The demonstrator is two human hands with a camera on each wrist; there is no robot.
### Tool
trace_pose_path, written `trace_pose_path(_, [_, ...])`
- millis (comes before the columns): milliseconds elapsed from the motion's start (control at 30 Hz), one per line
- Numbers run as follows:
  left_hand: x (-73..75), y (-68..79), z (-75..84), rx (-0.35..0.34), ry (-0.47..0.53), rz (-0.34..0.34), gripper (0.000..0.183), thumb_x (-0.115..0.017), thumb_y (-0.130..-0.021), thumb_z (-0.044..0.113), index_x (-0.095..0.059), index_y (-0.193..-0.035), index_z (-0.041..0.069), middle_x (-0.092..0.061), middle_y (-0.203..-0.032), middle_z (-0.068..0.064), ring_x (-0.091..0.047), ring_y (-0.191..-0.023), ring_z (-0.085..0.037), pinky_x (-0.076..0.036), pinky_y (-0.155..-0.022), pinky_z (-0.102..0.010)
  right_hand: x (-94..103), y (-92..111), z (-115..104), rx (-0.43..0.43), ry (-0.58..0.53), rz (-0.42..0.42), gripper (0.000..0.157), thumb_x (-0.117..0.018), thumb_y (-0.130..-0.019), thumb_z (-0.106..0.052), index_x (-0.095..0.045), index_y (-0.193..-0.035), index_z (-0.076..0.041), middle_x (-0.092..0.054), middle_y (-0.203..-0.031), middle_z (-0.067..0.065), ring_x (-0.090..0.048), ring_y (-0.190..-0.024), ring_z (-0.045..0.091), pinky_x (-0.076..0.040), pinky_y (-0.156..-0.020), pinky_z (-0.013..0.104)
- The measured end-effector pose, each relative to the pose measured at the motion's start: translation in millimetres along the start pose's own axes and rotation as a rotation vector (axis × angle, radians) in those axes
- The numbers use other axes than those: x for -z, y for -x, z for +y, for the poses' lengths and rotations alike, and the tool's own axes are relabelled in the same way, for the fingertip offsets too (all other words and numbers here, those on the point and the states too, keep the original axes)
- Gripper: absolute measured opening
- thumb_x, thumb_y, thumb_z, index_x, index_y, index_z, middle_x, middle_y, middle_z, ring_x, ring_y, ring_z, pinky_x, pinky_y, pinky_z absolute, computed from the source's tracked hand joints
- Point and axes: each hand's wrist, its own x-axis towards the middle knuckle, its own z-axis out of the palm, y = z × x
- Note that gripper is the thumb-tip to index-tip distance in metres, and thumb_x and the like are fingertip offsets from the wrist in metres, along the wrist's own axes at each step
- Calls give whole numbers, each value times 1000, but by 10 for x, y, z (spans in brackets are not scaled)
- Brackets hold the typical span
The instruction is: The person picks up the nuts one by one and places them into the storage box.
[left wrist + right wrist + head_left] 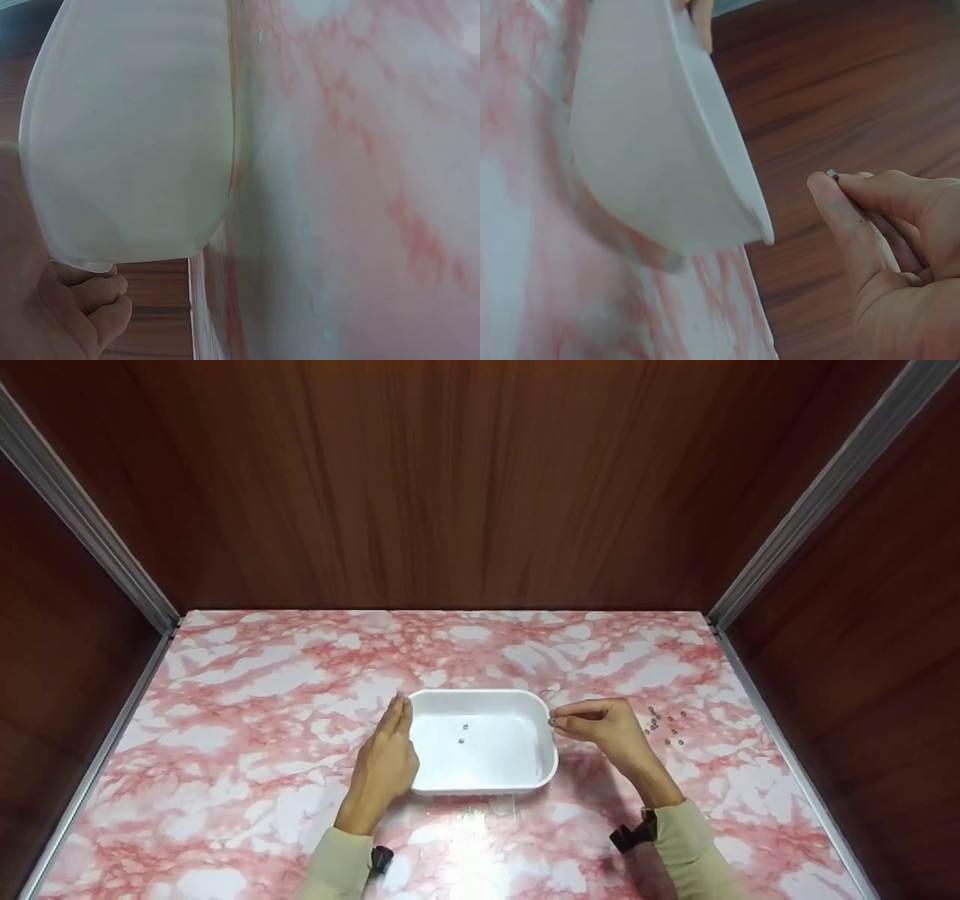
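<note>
A white rectangular tub [487, 742] stands on the table with two small metal nuts [463, 734] on its floor. My left hand [386, 761] lies along the tub's left wall, fingers extended and touching the rim; the left wrist view shows its fingers [97, 300] past the tub's corner. Just outside the right rim, my right hand [604, 727] pinches a small metal nut [832, 175] between thumb and index fingertip. Several more small nuts [654, 721] lie scattered on the table to the right of that hand.
The table [262, 690] has a red-and-white marbled top. Brown wood-grain panels [450, 495] rise behind it and on both sides, with metal rails [825, 487] at the corners. Dark straps [634, 834] sit at the sleeve cuffs.
</note>
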Motion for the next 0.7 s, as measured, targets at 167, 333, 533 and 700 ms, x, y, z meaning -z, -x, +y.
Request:
trace_pose_path(167, [1, -4, 0, -1, 4, 3, 54, -49, -100, 2, -46, -153, -10, -41, -165, -27, -42, -154, -40, -44, -121, -51, -89, -37, -35, 0, 0, -12, 31, -77, -92, -3, -73, -117, 15, -82, -108, 12, -81, -98, 16, -63, -92, 32])
trace_pose_path(333, [-6, 9, 7, 10, 17, -16, 53, -47, -102, 1, -44, -153, -11, -40, -165, -27, -42, -154, -41, -44, -120, -51, -183, -60, -42, -16, -41, -43, 35, -78, -91, -3, -71, -119, 17, -82, -107, 11, -80, -100, 17, -63, -94, 34])
trace_pose_path(533, [-13, 6, 4, 6, 5, -7, 52, -47, -103, 2, -45, -153, -11, -41, -164, -28, -44, -152, -42, -46, -119, -51, -294, -116, -48, -42, -132, -75, 48, -73, -93, 4, -58, -135, 21, -82, -110, 14, -80, -101, 18, -62, -96, 36])
trace_pose_path(700, [-14, 1, 1, 4, 3, -8, 52, -47, -103, 3, -45, -153, -10, -41, -165, -27, -43, -153, -41, -46, -119, -50, -379, -186, -50, -49, -149, -88, 45, -72, -93, 4, -60, -134, 20, -82, -108, 14, -80, -104, 21, -62, -96, 37])
